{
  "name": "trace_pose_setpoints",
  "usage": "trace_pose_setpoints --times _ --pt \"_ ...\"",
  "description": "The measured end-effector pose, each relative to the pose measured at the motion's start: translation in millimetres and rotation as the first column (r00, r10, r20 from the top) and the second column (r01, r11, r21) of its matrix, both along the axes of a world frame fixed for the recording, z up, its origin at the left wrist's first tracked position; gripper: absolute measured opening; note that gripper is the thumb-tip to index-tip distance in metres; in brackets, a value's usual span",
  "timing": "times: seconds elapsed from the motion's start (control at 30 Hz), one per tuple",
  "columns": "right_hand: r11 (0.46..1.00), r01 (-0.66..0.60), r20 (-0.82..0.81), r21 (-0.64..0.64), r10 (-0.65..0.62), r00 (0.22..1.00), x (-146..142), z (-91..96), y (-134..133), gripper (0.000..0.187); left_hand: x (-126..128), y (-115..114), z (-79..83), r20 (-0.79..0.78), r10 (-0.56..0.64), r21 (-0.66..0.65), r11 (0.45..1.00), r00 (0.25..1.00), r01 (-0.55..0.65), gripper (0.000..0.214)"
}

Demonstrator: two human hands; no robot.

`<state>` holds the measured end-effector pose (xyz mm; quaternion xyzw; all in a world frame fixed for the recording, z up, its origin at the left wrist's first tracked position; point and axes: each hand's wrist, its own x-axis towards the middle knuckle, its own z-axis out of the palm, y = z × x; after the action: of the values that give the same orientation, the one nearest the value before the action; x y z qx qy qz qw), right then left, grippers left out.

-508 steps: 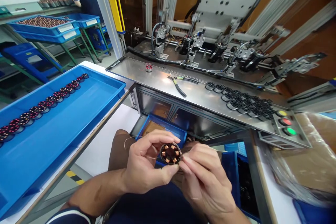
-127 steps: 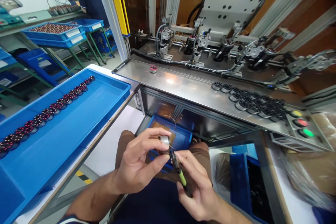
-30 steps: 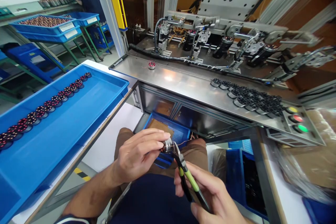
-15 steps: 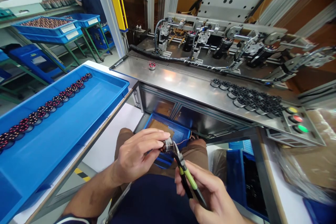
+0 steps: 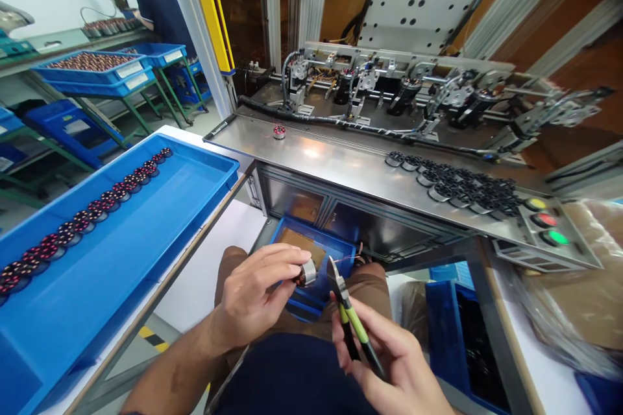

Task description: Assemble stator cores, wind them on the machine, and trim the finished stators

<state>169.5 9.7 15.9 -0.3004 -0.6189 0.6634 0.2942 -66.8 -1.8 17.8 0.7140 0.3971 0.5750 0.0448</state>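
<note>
Over my lap, my left hand [image 5: 253, 295] pinches a small wound stator [image 5: 306, 272] between thumb and fingers. My right hand [image 5: 389, 369] grips green-handled side cutters [image 5: 348, 308], jaws pointing up just right of the stator. A thin copper wire [image 5: 348, 259] trails from the jaws toward the right. Below them sits a small blue bin [image 5: 316, 262] with a brown insert.
A large blue tray [image 5: 146, 220] on my left holds a row of wound stators [image 5: 92, 207]. The steel machine shelf [image 5: 341, 165] carries one stator [image 5: 279, 132], a cluster of black stator cores [image 5: 462, 181] and coloured buttons [image 5: 544, 220]. A person [image 5: 160, 10] stands at the far left.
The cutter jaws have come away from the stator and now stand slightly to its right, with a wire end trailing from them. My left hand still holds the stator.
</note>
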Motion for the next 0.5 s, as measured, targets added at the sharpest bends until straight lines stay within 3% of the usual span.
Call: trace_pose_setpoints --times 0.37,0.43,0.5 --pt "0.992 0.03 -0.081 -0.125 -0.04 0.996 10.1 -12.6 0.9 0.055 -6.0 -7.4 -11.3 -0.047 0.065 0.068 0.996 0.997 -0.062 0.058" --pt "0.992 0.025 -0.084 -0.125 -0.035 0.996 11.0 -12.8 0.6 0.054 -4.5 -5.9 -13.2 0.038 0.052 0.03 0.998 0.998 -0.053 0.058" --pt "0.992 0.024 -0.081 -0.124 -0.034 0.996 12.1 -13.1 0.8 0.054 -2.3 -3.4 -13.9 0.263 -0.024 -0.068 0.997 0.965 0.044 0.055"
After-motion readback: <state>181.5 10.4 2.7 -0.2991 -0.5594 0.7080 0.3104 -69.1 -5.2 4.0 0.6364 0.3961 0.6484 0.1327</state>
